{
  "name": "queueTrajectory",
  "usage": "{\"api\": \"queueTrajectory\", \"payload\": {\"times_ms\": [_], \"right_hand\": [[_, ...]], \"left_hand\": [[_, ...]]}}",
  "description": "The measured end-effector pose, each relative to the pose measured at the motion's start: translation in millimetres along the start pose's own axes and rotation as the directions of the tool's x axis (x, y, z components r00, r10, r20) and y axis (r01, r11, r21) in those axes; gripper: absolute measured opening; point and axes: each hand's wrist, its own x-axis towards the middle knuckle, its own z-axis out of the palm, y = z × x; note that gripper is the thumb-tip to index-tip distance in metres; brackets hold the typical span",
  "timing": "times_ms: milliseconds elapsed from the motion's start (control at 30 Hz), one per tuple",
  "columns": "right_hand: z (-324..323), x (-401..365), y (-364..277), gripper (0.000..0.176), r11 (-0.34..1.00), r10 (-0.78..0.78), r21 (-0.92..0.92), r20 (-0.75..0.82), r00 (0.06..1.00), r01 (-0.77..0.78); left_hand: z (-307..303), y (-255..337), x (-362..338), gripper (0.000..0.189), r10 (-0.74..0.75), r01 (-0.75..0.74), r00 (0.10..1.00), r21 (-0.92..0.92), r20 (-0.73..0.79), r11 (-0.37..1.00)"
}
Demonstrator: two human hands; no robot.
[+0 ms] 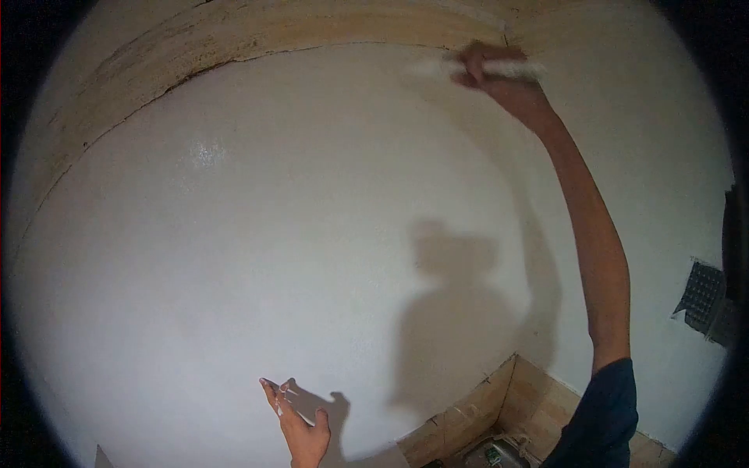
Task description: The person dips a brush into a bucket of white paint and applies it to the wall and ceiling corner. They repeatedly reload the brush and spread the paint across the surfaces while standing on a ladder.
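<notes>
My right hand (491, 66), raised at the top right near the wall's upper corner, is closed around a paintbrush, blurred by motion. The brush's whitish handle (524, 70) sticks out to the right of my fist, and its pale, smeared end points left along the wall. Low in the view, my left hand (303, 429) is held up in front of the white wall (273, 234) with its fingers apart. White smears mark its fingers, and nothing is in its grasp.
A brownish, stained ceiling (312, 27) meets the wall along a cracked, dark line. Beige tiles (534, 390) run along the bottom right corner, with a metal object (495, 452) below. A dark gridded panel (702, 292) is on the right wall. Shadows fall across the wall.
</notes>
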Motion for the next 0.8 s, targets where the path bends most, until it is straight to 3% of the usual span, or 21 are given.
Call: {"api": "queueTrajectory", "payload": {"times_ms": [100,200,267,333,400,467,500,533,567,667,733,800], "right_hand": [[19.7,37.0,16.0,0.026,0.989,-0.108,0.08,-0.162,0.981,0.122],[50.4,-1.0,36.8,0.03,0.967,-0.213,0.131,-0.039,0.976,0.216],[66.0,-52.3,32.8,0.025,1.0,-0.011,-0.008,-0.057,0.998,0.01],[73.9,-116.7,28.2,0.025,0.993,0.002,0.117,-0.001,1.0,-0.002],[91.2,-179.7,24.3,0.025,0.92,0.16,0.342,0.114,0.98,-0.19],[81.3,-208.8,-9.9,0.027,0.905,0.281,0.239,0.288,0.915,-0.353],[76.0,-215.1,-8.3,0.027,0.903,0.288,0.234,0.293,0.912,-0.36],[69.2,-222.5,-4.6,0.028,0.891,0.189,0.314,0.399,0.897,-0.328],[66.0,-225.0,-1.6,0.029,0.869,0.075,0.395,0.489,0.869,-0.297],[49.2,-184.4,21.7,0.02,0.927,0.111,0.281,0.426,0.898,-0.247],[47.0,-134.1,22.4,0.03,0.969,0.13,0.142,0.398,0.908,-0.2],[37.6,-93.1,17.2,0.032,0.939,0.186,0.202,0.382,0.905,-0.279]], "left_hand": [[1.5,-6.6,0.5,0.075,0.052,-0.053,0.998,-0.038,-0.027,0.998],[-0.8,-8.2,3.8,0.075,0.073,-0.077,0.997,-0.123,-0.037,0.989],[-1.5,-11.7,7.4,0.072,0.084,-0.085,0.996,-0.025,-0.008,0.996],[0.1,-9.2,2.6,0.07,0.092,-0.094,0.995,-0.094,-0.028,0.991],[1.1,-9.0,3.9,0.068,0.097,-0.103,0.994,-0.169,-0.045,0.98],[-1.3,-8.0,2.2,0.066,0.055,-0.056,0.998,-0.107,-0.013,0.993],[-1.0,-5.8,0.0,0.066,0.054,-0.054,0.999,-0.109,-0.003,0.993],[-1.8,-3.8,-0.5,0.066,0.031,-0.031,1.0,-0.089,-0.007,0.996],[-1.2,-3.5,0.8,0.066,0.008,-0.01,1.0,-0.072,-0.016,0.997],[-0.7,-4.3,0.5,0.067,0.023,-0.025,1.0,-0.073,-0.016,0.997],[1.3,-9.2,0.7,0.065,0.03,-0.031,0.999,-0.044,-0.028,0.999],[3.0,-14.0,0.5,0.063,0.049,-0.05,0.998,-0.017,-0.038,0.999]]}}
